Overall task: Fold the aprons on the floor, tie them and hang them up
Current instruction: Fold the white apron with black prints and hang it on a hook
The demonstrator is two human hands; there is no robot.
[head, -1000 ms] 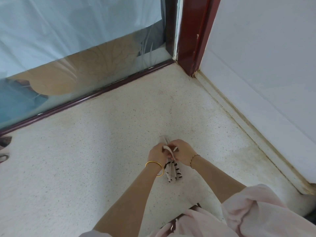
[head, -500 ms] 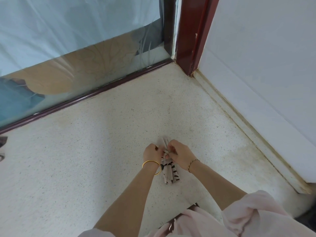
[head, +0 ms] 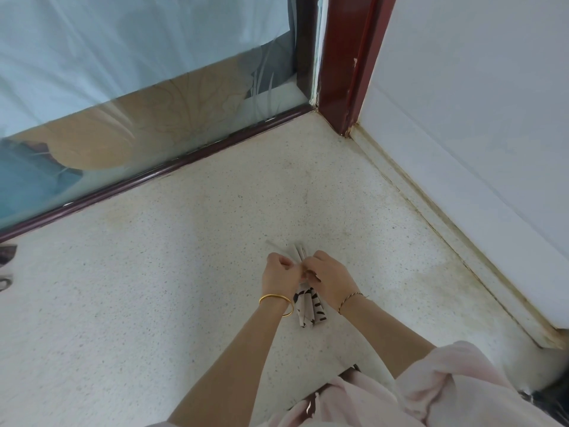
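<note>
At the bottom edge, around 5 o'clock, folds of a pale pink garment (head: 437, 392) cover the person's lap, and both bare forearms reach up from it toward the middle of the view. The left wrist carries a gold bangle (head: 276, 299) and the right wrist a thin twisted bracelet (head: 351, 298). The two hands meet just above these, over a folded apron (head: 310, 309) lying on the speckled floor (head: 172, 303). The apron is a narrow bundle of pale cloth with dark brush-like stripes, its long axis running from 6 to 12 o'clock; no lettering can be made out on it. Its near end shows below the wrists and its far end pokes out beyond the knuckles. The left hand (head: 280, 274) is curled into a fist that pinches a thin pale tie strap (head: 275, 247), whose free end runs off toward 11 o'clock across the floor. The right hand (head: 330, 277) has its fingers bent down onto the middle of the apron, gripping it where its fingertips touch those of the left hand. At the 9 o'clock edge part of a sandal (head: 6, 266) shows. Farther off, a dark red sill runs along the foot of a glass door (head: 129, 97), a red door frame (head: 345, 57) stands at 1 o'clock, and a white wall (head: 480, 118) with a stained skirting fills the right side.
</note>
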